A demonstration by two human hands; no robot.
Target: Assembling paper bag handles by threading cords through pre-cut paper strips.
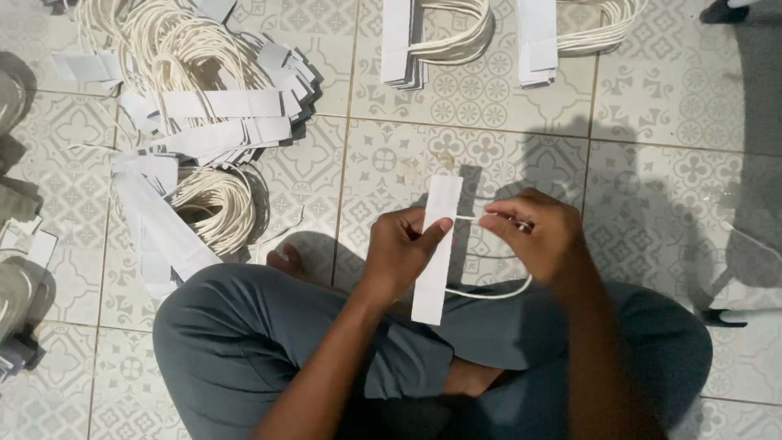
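My left hand [403,248] grips a long white paper strip [434,269] near its middle and holds it upright over my lap. My right hand [533,228] pinches a loop of white cord [489,292] that runs from the strip's upper part around to its lower part. Both hands are close together above my crossed legs in grey trousers [244,334].
A heap of white strips with cord loops [204,122] lies on the patterned tile floor [676,98] to the left. Two neater stacks [403,49] [538,41] sit at the top. More strips lie at the far left edge [20,244].
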